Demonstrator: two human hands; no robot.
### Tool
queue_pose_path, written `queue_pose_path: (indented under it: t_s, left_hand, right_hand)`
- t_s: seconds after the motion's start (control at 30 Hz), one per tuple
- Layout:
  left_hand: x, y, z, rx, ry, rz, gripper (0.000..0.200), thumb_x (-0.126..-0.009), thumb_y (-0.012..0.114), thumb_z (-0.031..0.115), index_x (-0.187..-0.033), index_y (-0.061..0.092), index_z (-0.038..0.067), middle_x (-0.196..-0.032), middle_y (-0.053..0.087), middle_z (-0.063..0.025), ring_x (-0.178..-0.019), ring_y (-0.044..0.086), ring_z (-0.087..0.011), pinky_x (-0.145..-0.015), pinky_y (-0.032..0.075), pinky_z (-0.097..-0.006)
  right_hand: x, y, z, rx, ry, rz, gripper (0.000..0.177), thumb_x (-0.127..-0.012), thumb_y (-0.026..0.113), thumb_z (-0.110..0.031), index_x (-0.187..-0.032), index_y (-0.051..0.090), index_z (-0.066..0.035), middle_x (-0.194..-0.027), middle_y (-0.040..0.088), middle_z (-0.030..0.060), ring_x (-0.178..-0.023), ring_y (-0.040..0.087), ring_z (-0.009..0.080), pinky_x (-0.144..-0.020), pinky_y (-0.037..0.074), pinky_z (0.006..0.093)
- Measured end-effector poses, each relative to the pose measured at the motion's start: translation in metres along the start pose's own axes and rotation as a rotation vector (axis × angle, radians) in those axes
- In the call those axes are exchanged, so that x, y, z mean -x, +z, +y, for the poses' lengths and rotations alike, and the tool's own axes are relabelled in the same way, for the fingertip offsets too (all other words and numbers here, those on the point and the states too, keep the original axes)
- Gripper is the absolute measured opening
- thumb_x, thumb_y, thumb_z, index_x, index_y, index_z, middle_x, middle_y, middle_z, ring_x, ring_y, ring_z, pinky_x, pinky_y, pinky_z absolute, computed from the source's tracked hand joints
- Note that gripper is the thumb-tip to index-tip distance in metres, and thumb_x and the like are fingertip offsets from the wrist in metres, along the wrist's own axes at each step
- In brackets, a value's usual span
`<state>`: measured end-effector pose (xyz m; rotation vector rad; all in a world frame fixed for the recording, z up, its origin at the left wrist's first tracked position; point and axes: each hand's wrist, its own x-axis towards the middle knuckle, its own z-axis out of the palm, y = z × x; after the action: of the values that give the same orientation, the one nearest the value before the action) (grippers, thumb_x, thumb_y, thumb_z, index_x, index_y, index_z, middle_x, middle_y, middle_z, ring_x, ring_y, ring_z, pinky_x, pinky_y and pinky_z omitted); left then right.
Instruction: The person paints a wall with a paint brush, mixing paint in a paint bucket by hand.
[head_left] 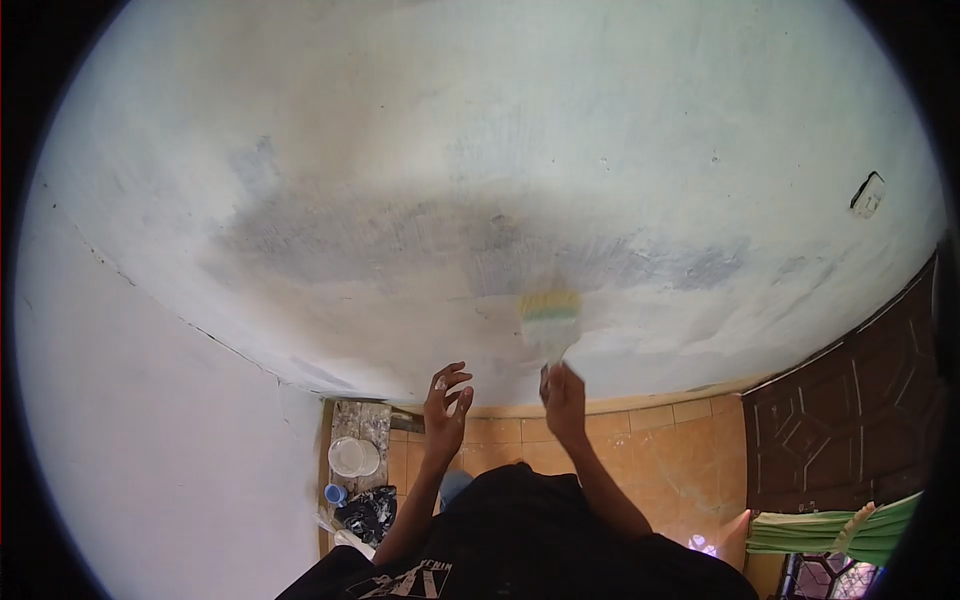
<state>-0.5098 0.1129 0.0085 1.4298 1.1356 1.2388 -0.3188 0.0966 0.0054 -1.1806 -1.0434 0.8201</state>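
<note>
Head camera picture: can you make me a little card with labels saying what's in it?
right hand: grips a brush, held up at the wall
left hand: open, fingers spread, holding nothing
wall: pale, with a dark grey patch above the brush
floor: orange tiles, white container, black bag
door: dark wood, at the right

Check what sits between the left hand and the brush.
Nothing but bare wall, in the head view: the open left hand is apart from the brush, which the right hand grips.
</note>
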Motion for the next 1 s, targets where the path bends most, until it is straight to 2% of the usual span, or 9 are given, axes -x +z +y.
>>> queue_pose_path:
  t_s: [0.03, 0.1, 0.33, 0.43, 0.53, 0.6, 0.73, 0.87, 1.0]
  left_hand:
    - [0.002, 0.0, -0.003, 0.005, -0.008, -0.01, 0.017, -0.095, 0.059, 0.012, -0.109, 0.062, 0.003, -0.132, 0.053, -0.0106, -0.117, 0.055, -0.0222, -0.09, 0.049, -0.0347]
    - [0.004, 0.0, -0.01, 0.017, -0.019, -0.03, 0.017, -0.095, 0.059, 0.012, -0.109, 0.062, 0.003, -0.131, 0.054, -0.0103, -0.117, 0.055, -0.0223, -0.09, 0.049, -0.0346]
    - [0.005, -0.002, -0.015, 0.038, -0.03, -0.136, 0.018, -0.095, 0.06, 0.01, -0.111, 0.061, 0.004, -0.132, 0.054, -0.0101, -0.116, 0.056, -0.0227, -0.09, 0.05, -0.0352]
    - [-0.001, -0.01, -0.023, 0.048, -0.007, -0.168, 0.018, -0.094, 0.06, 0.009, -0.112, 0.06, 0.004, -0.132, 0.054, -0.0101, -0.116, 0.057, -0.0224, -0.09, 0.05, -0.035]
    - [-0.008, -0.017, -0.013, 0.033, 0.002, -0.199, 0.018, -0.095, 0.059, 0.008, -0.112, 0.059, 0.003, -0.131, 0.055, -0.0105, -0.117, 0.056, -0.0217, -0.091, 0.049, -0.0343]
    - [-0.012, -0.018, -0.014, 0.037, 0.024, -0.206, 0.017, -0.095, 0.058, 0.007, -0.112, 0.059, 0.003, -0.131, 0.055, -0.0107, -0.117, 0.056, -0.0215, -0.09, 0.049, -0.034]
    - [-0.012, -0.023, -0.01, 0.062, 0.021, -0.202, 0.016, -0.095, 0.058, 0.008, -0.111, 0.06, 0.003, -0.13, 0.055, -0.0105, -0.116, 0.055, -0.0212, -0.09, 0.049, -0.0336]
    - [-0.004, -0.024, -0.023, 0.112, 0.017, -0.248, 0.017, -0.095, 0.059, 0.009, -0.111, 0.06, 0.003, -0.13, 0.055, -0.0102, -0.117, 0.055, -0.0213, -0.09, 0.049, -0.0337]
    - [0.005, -0.028, -0.019, 0.101, -0.012, -0.306, 0.017, -0.095, 0.059, 0.009, -0.111, 0.06, 0.004, -0.13, 0.055, -0.0102, -0.117, 0.055, -0.0214, -0.09, 0.05, -0.0341]
  right_hand:
    - [-0.014, 0.0, -0.022, -0.054, -0.108, 0.002, 0.05, -0.105, 0.037, -0.045, -0.07, 0.038, -0.009, -0.055, 0.034, -0.005, -0.045, 0.029, 0.0041, -0.042, 0.024, 0.0236]
    - [-0.038, -0.005, -0.038, -0.031, -0.066, 0.026, 0.05, -0.104, 0.038, -0.046, -0.07, 0.038, -0.009, -0.055, 0.033, -0.0055, -0.045, 0.029, 0.004, -0.041, 0.024, 0.0227]
    - [-0.002, -0.011, 0.058, -0.044, 0.101, 0.027, 0.049, -0.104, 0.039, -0.046, -0.069, 0.038, -0.012, -0.055, 0.032, -0.0062, -0.043, 0.027, 0.0026, -0.039, 0.021, 0.0213]
    - [0.008, -0.008, 0.016, -0.156, 0.121, 0.089, 0.048, -0.104, 0.039, -0.045, -0.07, 0.04, -0.012, -0.055, 0.031, -0.0065, -0.044, 0.027, 0.0022, -0.039, 0.021, 0.0209]
    - [-0.019, -0.012, -0.032, -0.148, -0.036, 0.081, 0.047, -0.105, 0.038, -0.045, -0.072, 0.041, -0.011, -0.055, 0.031, -0.0065, -0.044, 0.026, 0.0021, -0.039, 0.021, 0.0209]
    - [-0.04, -0.017, -0.033, -0.162, 0.045, 0.086, 0.047, -0.105, 0.038, -0.045, -0.073, 0.042, -0.011, -0.055, 0.031, -0.0064, -0.043, 0.025, 0.0023, -0.039, 0.021, 0.021]
    - [-0.021, -0.013, 0.048, -0.085, 0.109, 0.152, 0.048, -0.105, 0.038, -0.045, -0.071, 0.041, -0.011, -0.055, 0.031, -0.0067, -0.044, 0.026, 0.0022, -0.039, 0.021, 0.0204]
    - [0.03, -0.013, 0.069, 0.049, 0.132, 0.172, 0.048, -0.105, 0.039, -0.045, -0.07, 0.04, -0.012, -0.055, 0.031, -0.007, -0.044, 0.026, 0.0016, -0.039, 0.021, 0.0199]
    - [0.017, -0.008, 0.004, -0.046, 0.004, 0.192, 0.047, -0.105, 0.038, -0.043, -0.07, 0.039, -0.012, -0.056, 0.03, -0.0074, -0.044, 0.026, 0.0013, -0.039, 0.021, 0.0199]
